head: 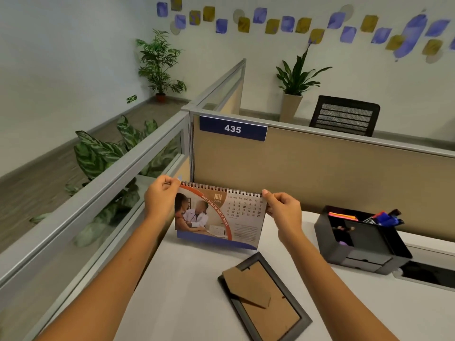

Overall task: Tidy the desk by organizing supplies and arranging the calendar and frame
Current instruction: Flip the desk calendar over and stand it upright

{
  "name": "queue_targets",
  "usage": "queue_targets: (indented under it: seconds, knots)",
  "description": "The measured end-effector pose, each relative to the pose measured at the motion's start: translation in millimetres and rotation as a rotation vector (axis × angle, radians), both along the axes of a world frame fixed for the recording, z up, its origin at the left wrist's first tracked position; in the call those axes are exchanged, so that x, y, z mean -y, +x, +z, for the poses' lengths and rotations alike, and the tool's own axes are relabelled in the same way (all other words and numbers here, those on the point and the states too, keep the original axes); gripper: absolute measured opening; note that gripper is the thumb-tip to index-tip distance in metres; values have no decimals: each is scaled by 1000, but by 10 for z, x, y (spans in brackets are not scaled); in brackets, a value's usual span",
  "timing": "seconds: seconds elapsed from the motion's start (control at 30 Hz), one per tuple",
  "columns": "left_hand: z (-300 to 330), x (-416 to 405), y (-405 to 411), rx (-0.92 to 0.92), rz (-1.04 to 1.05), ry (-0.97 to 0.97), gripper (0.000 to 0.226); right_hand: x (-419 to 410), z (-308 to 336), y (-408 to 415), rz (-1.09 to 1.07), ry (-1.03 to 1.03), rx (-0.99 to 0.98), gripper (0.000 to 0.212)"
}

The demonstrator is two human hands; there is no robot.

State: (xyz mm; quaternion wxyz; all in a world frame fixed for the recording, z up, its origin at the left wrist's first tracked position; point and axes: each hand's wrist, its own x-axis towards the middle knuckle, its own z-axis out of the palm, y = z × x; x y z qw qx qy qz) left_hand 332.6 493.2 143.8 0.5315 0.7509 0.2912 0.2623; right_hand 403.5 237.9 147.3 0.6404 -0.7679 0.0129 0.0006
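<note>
Seemingly upright, calendar (220, 217) between both hands (160, 200).

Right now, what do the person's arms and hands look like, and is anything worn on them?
Both forearms are bare, with no sleeves in view. The left hand and right hand show no gloves, rings, watch or bracelet. The nails look short and unpainted.

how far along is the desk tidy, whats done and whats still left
Looks done: markers and sticky notes already sit in the black plastic desk organizer. In hand: the left hand and right hand pinch the top corners of the spiral-bound June desk calendar, its base at the white desk by the partition. Left: the black picture frame lies face down, its cardboard back up, not yet stood.
</note>
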Motion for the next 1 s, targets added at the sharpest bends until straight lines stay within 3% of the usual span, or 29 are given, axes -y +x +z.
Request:
queue_targets:
  seconds: [0.57, 0.8, 1.0]
  knots:
    - [-128, -146, 180, -65, 91, 276, 26, -220, -239, 189, 40, 50, -102, 31]
    - [-63, -91, 57, -181, 119, 362, 27, -149, -234, 118, 63, -78, -97, 39]
    - [-36, 53, -188, -64, 159, 434, 20, 89, -343, -14, 8, -162, -118, 44]
